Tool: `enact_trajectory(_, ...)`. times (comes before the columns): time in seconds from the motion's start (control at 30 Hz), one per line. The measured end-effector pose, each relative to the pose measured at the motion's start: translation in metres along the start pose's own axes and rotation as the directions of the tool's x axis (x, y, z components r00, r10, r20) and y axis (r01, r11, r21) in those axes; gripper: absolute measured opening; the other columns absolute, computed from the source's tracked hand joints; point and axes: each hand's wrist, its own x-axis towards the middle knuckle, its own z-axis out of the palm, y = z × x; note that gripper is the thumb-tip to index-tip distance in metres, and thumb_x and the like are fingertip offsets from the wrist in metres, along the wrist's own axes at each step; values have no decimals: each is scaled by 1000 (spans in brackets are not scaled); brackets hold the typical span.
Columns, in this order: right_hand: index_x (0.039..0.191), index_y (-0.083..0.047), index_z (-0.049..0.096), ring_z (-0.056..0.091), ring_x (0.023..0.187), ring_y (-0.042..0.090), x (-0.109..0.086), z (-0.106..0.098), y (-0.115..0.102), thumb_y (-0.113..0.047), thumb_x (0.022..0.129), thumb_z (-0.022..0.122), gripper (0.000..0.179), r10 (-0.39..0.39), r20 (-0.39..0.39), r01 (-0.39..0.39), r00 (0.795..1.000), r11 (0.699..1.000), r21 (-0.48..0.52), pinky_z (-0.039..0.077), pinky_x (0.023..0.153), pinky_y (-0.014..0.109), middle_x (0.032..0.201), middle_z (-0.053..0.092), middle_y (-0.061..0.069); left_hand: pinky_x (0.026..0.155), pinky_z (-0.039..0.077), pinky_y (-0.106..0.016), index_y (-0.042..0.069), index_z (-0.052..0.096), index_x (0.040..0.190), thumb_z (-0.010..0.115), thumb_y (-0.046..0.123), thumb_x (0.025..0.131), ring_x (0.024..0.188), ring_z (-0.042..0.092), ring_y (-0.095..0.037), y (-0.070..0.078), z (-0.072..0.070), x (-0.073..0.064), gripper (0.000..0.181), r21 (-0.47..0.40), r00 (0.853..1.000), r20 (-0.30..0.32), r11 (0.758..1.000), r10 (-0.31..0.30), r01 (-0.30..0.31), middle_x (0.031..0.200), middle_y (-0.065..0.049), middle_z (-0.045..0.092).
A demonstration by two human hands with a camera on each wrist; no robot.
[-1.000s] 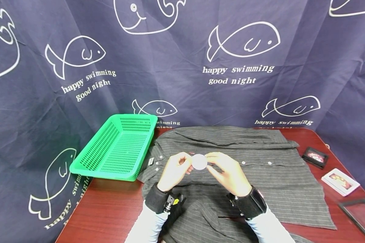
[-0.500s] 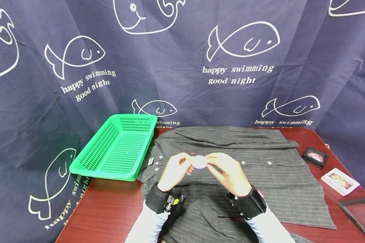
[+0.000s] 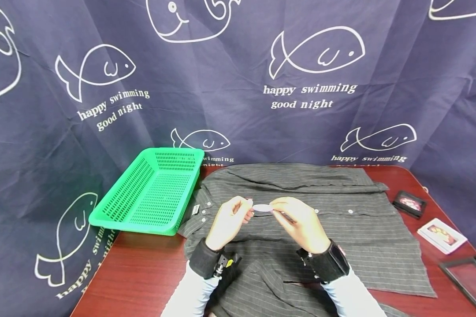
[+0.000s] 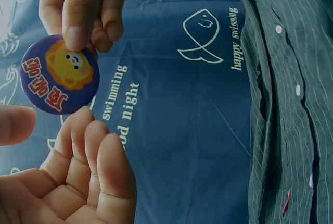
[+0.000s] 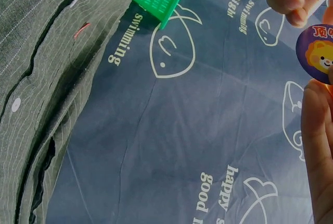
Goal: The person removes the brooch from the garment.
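A round pin badge (image 4: 39,81), purple with a yellow lion face and red lettering, is held above a dark grey pinstriped shirt (image 3: 365,246). In the head view it appears nearly edge-on. My right hand (image 3: 299,222) pinches its rim, with the thumb (image 4: 77,37) on the printed face. My left hand (image 3: 230,222) is beside the badge's other side, its thumb and fingers apart in the left wrist view. A left fingertip lies close to the rim; whether it touches, I cannot tell. The badge is cut off by the edge of the right wrist view.
A green plastic basket (image 3: 174,226) stands at the table's left. On the right are a black cassette-like case (image 3: 410,204), a white-edged picture box (image 3: 442,235) and a dark-framed item (image 3: 468,281). A fish-printed blue curtain (image 3: 238,88) hangs behind the red-brown table (image 3: 143,268).
The badge has tilted from a full round face to a thin oval in the head view, held in my right hand. The left fingers have shifted slightly away from its side.
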Motion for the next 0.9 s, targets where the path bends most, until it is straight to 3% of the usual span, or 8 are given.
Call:
enact_trajectory(0.13, 94, -8, 73, 68, 85, 21, 1, -1, 3, -6, 87, 71, 7, 9, -30, -9, 1000, 1000, 25, 49, 88, 18, 93, 72, 6, 67, 53, -21, 0, 65, 92, 57, 19, 99, 69, 61, -5, -2, -1, -2, 22, 36, 999, -26, 999, 35, -34, 82, -20, 69)
enact_trajectory(0.3, 92, -8, 72, 65, 76, 15, 1, -7, 7, 8, 73, 77, 25, 97, -68, -92, 993, 993, 68, 48, 79, 14, 86, 71, 4, 73, 51, -23, 8, 67, 100, 61, 22, 97, 79, 64, -11, -8, -3, -6, 16, 105, 993, -53, 989, 108, -102, 90, -12, 71)
enact_trajectory(0.5, 90, -7, 73, 61, 74, -2, -3, -18, 13, 14, 71, 77, 28, 247, -129, -229, 960, 963, 139, 48, 70, 13, 82, 71, 7, 87, 54, -37, 13, 63, 115, 62, 22, 97, 103, 65, -19, -17, -3, -10, 20, 202, 978, -67, 962, 199, -181, 113, -4, 67)
enact_trajectory(0.6, 90, -5, 73, 60, 74, -10, -7, -26, 16, 13, 73, 75, 24, 341, -142, -313, 929, 931, 187, 46, 67, 9, 82, 71, 9, 90, 53, -41, 14, 61, 121, 63, 23, 95, 111, 62, -21, -22, -4, -12, 27, 270, 966, -70, 937, 247, -220, 118, -5, 64)
enact_trajectory(0.73, 90, -2, 73, 61, 71, -11, -11, -38, 21, 8, 78, 74, 16, 459, -142, -426, 877, 880, 211, 46, 68, 6, 81, 71, 5, 100, 47, -39, 12, 58, 127, 64, 28, 94, 120, 58, -21, -29, -5, -13, 37, 398, 948, -54, 877, 314, -268, 124, -7, 62)
enact_trajectory(0.83, 92, 0, 72, 61, 68, -9, -16, -48, 24, 5, 81, 74, 12, 541, -148, -506, 828, 834, 220, 47, 67, 6, 77, 71, -7, 107, 42, -41, 9, 55, 132, 65, 29, 94, 126, 55, -23, -36, -5, -14, 44, 484, 937, -27, 825, 348, -292, 131, -10, 59)
enact_trajectory(0.9, 94, 2, 71, 61, 65, -9, -19, -54, 27, 5, 81, 73, 13, 593, -154, -555, 790, 799, 231, 47, 64, 6, 75, 69, -16, 109, 40, -42, 9, 52, 136, 65, 30, 93, 130, 52, -25, -41, -6, -15, 50, 532, 938, -7, 796, 346, -289, 135, -10, 56)
